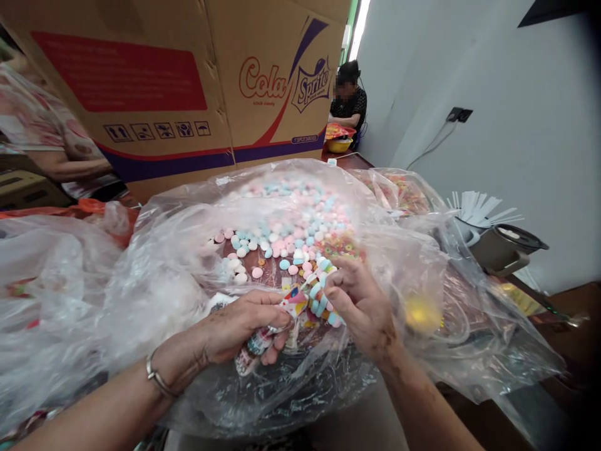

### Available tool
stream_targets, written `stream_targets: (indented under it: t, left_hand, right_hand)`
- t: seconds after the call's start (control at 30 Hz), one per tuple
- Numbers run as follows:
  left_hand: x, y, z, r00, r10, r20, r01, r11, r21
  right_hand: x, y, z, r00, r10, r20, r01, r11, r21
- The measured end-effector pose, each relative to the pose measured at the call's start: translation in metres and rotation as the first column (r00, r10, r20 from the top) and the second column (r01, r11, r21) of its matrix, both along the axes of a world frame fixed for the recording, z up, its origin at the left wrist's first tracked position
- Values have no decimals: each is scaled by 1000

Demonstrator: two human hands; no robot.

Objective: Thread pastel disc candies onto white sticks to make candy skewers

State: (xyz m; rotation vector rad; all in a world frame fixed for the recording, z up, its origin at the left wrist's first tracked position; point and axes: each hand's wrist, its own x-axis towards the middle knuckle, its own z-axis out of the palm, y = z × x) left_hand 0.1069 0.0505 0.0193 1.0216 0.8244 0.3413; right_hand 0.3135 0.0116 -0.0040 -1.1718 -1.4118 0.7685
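My left hand [253, 322] is wrapped round a printed candy wrapper [256, 349], whose colourful upper end sticks out toward the right. My right hand [359, 300] has its fingers curled at a looped string of pastel candies [320, 299], just right of the wrapper's end. Whether the fingertips grip the string is hard to make out. Beyond both hands, pink, white and blue round candies [282, 241] lie in a heap on clear plastic. Small orange and red ring candies [345, 246] lie at the heap's right side.
A large cardboard box [188, 81] stands behind the candies. Plastic bags [61, 294] spread on the left. To the right are a grey lidded pitcher [502, 247] and white paper strips [483, 208]. One person sits at far left, another [350, 103] beyond the box.
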Motion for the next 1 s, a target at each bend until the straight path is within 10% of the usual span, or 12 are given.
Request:
stream_targets:
  t: [0.17,0.7,0.83,1.0]
  left_hand:
    - [8,-7,-7,1000,21,-17,-21,1000,-20]
    - [4,-12,-37,992,-103,74,108,992,-66]
    - [-1,-10,-40,962,-254,103,265,958,-114]
    - [0,-10,-36,966,-253,48,257,960,-110]
  right_hand:
    - [-24,-17,-17,939,207,-276,-279,925,-257]
    - [-34,-16,-38,849,124,-514,-305,908,-286]
    - [-26,-19,-39,858,288,-426,-444,833,-330]
    - [-25,-29,-37,981,166,-102,-182,969,-166]
